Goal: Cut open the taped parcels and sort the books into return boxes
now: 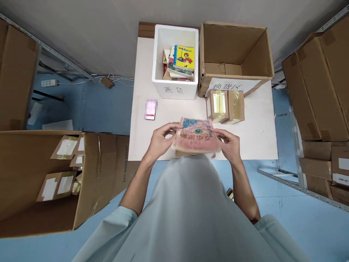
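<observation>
Pink book [196, 140], blurred, underside hidden, sits in the grip of left hand [160, 141] and right hand [230, 145].

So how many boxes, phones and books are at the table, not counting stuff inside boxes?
White box: 1
Big brown box: 1
Small taped boxes: 2
Phone: 1
Held pink book: 1 (can't tell if more are underneath)
Total: 6

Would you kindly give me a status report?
Left hand, right hand: both gripping. Pink-and-blue book: held between them. Two taped boxes: just beyond, rightward.
</observation>
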`<state>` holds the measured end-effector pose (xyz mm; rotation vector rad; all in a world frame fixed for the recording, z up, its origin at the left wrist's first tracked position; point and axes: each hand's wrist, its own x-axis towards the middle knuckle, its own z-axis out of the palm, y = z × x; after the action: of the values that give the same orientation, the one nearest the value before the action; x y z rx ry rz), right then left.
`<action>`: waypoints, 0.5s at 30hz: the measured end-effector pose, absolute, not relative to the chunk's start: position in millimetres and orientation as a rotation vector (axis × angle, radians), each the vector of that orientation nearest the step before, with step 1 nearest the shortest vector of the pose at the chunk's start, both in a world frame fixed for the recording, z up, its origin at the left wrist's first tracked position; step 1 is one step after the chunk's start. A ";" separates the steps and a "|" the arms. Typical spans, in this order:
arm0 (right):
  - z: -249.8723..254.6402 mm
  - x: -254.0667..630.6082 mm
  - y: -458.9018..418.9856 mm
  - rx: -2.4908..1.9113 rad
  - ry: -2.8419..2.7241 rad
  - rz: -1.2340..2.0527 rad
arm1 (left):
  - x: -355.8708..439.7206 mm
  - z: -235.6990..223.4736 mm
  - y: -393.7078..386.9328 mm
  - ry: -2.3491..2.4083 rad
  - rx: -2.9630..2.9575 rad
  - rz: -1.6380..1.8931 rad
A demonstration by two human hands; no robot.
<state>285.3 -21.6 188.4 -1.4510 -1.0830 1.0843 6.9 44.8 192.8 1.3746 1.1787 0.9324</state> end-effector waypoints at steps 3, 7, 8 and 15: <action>194.8 277.5 -18.6 -1.499 -1.017 1.103 | 13.0 194.9 43.2 1.249 1.325 0.969; 199.9 269.4 -15.1 -1.503 -0.933 1.213 | 18.5 197.3 41.4 1.289 1.254 0.988; 199.8 268.4 -14.7 -1.495 -0.920 1.230 | 19.4 197.7 41.1 1.293 1.247 0.991; 183.6 270.1 -18.0 -1.474 -0.917 1.271 | 21.9 199.2 34.7 1.296 1.159 0.950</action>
<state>270.1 -18.0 183.6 -1.4738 -0.9172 1.2714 21.9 34.7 199.2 1.1590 1.2955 0.9503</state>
